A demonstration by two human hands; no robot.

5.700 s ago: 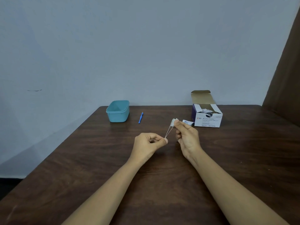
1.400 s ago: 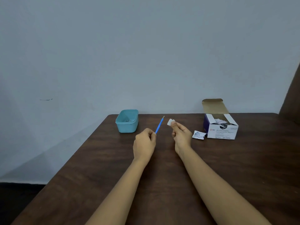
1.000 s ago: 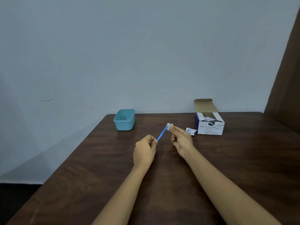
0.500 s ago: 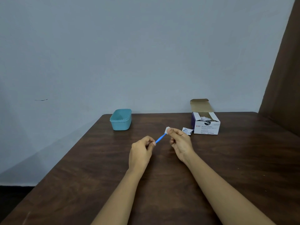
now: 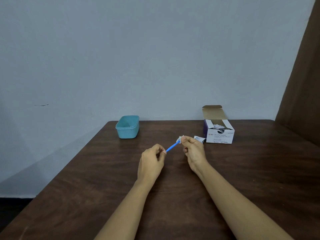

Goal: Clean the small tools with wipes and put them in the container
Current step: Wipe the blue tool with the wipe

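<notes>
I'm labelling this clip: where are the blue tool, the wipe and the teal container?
blue tool (image 5: 171, 147), head view, middle of its shaft.
wipe (image 5: 178, 139), head view, white fold at the tool's tip.
teal container (image 5: 128, 132), head view, front wall.

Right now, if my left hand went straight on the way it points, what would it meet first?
Probably the wipe pinched by the right hand; the left hand aims its blue tool there.

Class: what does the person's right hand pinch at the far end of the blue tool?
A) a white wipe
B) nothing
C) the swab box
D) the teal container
A: the right hand pinches a white wipe round the far end of the blue tool, whose near end the left hand holds.
</notes>
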